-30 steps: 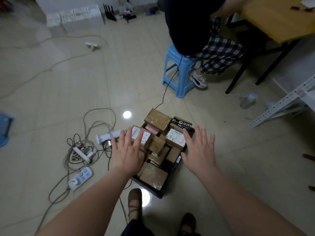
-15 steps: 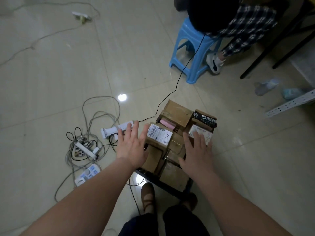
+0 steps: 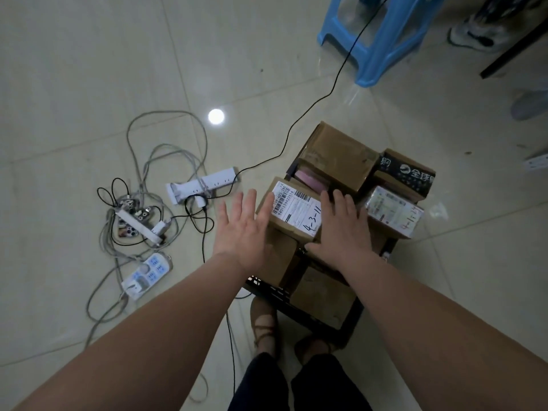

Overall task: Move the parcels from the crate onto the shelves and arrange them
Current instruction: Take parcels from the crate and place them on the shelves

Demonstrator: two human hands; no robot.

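Your left hand [image 3: 241, 229] and right hand [image 3: 341, 229], spread flat, flank the labelled parcel [image 3: 293, 212]; squeeze weakly and it could drop into the crate [image 3: 296, 295]

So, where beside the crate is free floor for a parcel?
Bare beige tile floor lies right of the black plastic crate. Its left is crowded by a tangle of grey cables and white power strips; a thin black cable crosses toward the blue plastic stool.

- Crate [image 3: 311, 318]: one, black.
- Parcels [image 3: 338, 152]: at least seven visible in the crate; exact total cannot be told.
- Of these, two carry white labels [image 3: 296, 209].
- Power strips [image 3: 204, 185]: three, on the floor [image 3: 89, 69].
- Stool [image 3: 382, 40]: one, blue plastic.
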